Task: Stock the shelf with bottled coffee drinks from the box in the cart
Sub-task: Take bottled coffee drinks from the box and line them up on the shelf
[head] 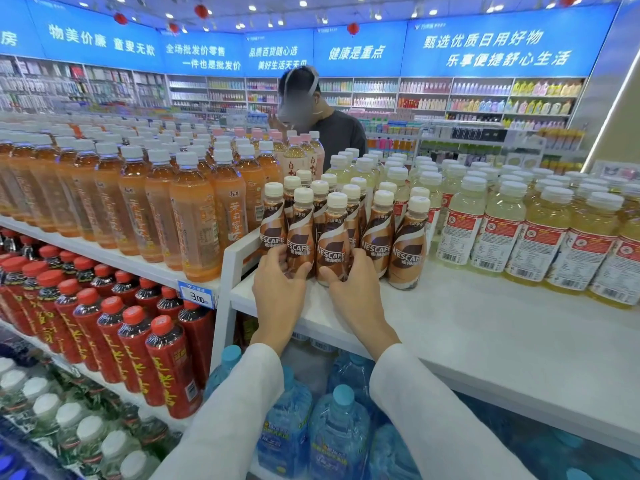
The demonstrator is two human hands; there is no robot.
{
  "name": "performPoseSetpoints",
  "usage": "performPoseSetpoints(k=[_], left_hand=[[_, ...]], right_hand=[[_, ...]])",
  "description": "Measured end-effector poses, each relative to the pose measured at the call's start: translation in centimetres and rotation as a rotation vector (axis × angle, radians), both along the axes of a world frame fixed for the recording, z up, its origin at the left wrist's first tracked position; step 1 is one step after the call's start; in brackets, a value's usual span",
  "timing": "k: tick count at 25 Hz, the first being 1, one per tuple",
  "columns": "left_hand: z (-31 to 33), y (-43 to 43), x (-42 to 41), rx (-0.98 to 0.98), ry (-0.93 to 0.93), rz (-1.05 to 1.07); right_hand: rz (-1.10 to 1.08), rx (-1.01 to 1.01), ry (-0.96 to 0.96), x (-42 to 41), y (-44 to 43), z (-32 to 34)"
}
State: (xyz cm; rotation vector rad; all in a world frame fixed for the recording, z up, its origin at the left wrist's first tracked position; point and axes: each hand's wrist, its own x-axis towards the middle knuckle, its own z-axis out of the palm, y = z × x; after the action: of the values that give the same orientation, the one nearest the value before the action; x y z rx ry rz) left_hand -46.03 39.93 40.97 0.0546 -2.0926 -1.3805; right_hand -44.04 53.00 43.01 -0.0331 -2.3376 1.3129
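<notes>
On the white shelf (450, 323), a cluster of Nescafé coffee bottles (377, 233) stands between orange tea bottles (194, 220) on the left and pale yellow drink bottles (498, 230) on the right. The left hand (277, 289) curls around the base of a front bottle (300, 233). The right hand (353, 289) grips the neighbouring bottle (334, 244) just right of it. Both bottles stand upright near the shelf's edge.

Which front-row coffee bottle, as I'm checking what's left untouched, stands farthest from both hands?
The rightmost coffee bottle, beside the pale yellow drinks. It stands free, while the left hand and right hand each grip a bottle further left.
</notes>
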Motion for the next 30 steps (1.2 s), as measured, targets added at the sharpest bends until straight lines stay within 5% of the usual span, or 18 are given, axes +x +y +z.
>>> performPoseSetpoints(k=[14, 24, 30], left_hand=[[-0.4, -0.3, 5.6, -0.063, -0.095, -0.06], [-8.6, -3.3, 26.1, 0.1, -0.169, 0.173], [-16.8, -7.6, 38.2, 0.263, -0.353, 0.43]], right_hand=[[0.121, 0.008, -0.097, 5.5, 1.8, 0.2], [0.502, -0.218, -0.061, 19.3, 2.6, -7.0], [0.651, -0.287, -0.361, 24.6, -1.2, -15.8]])
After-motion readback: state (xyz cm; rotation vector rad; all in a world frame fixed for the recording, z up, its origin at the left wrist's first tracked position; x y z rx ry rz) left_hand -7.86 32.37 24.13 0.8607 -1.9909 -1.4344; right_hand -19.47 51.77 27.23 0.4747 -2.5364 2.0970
